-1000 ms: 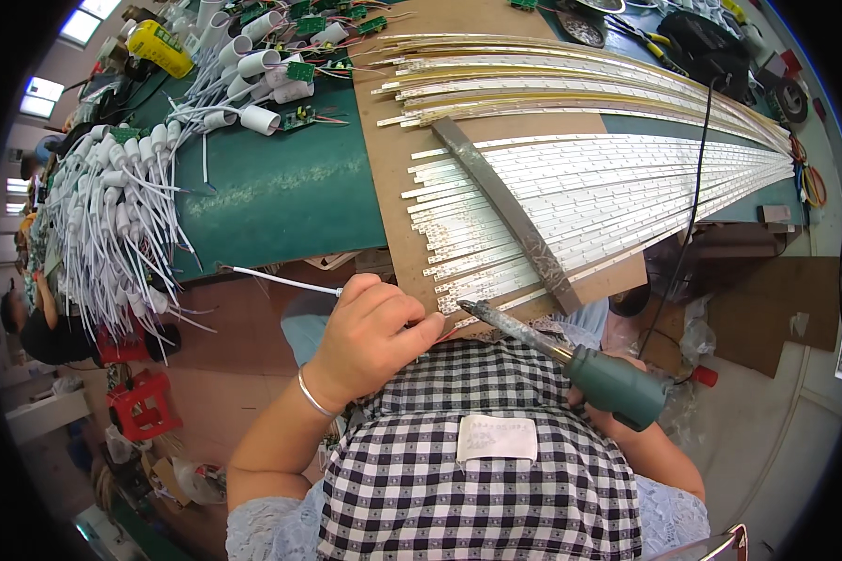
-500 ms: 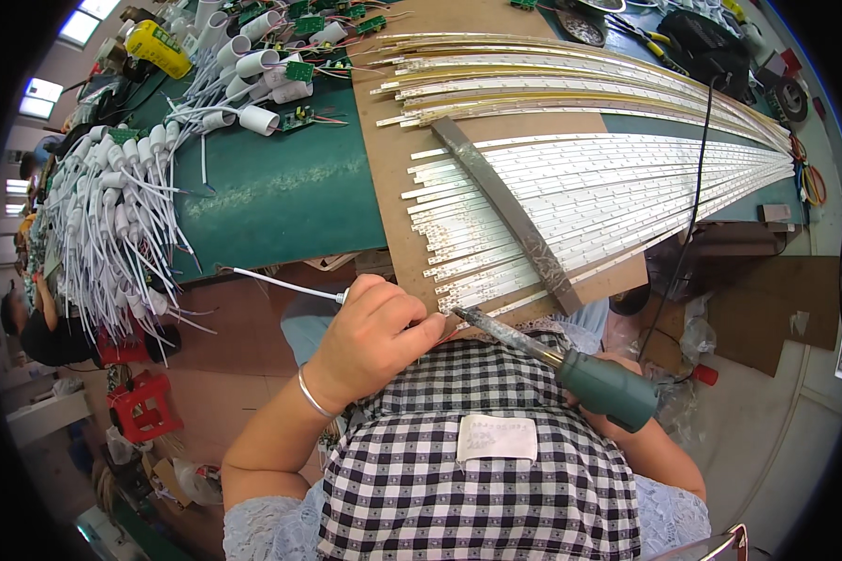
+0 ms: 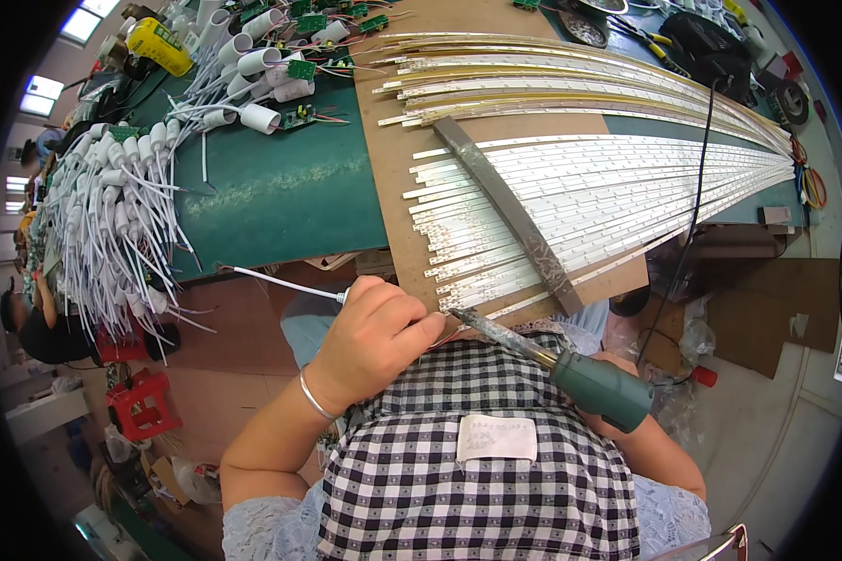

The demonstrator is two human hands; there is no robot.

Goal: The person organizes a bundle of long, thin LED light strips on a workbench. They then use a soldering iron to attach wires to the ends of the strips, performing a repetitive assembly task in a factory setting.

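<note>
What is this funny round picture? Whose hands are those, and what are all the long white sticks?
The picture comes from a camera worn on a person's head, looking down, and its lens bends everything round. You see the person's own two hands. The left hand pinches a thin white wire. The right hand is mostly hidden behind a soldering iron with a green handle, whose metal tip points at the near end of the sticks. The sticks are long thin white strips, fanned out on a brown board and pinned under a grey metal bar. On the green table to the left lie many white tubes with wires.
</note>
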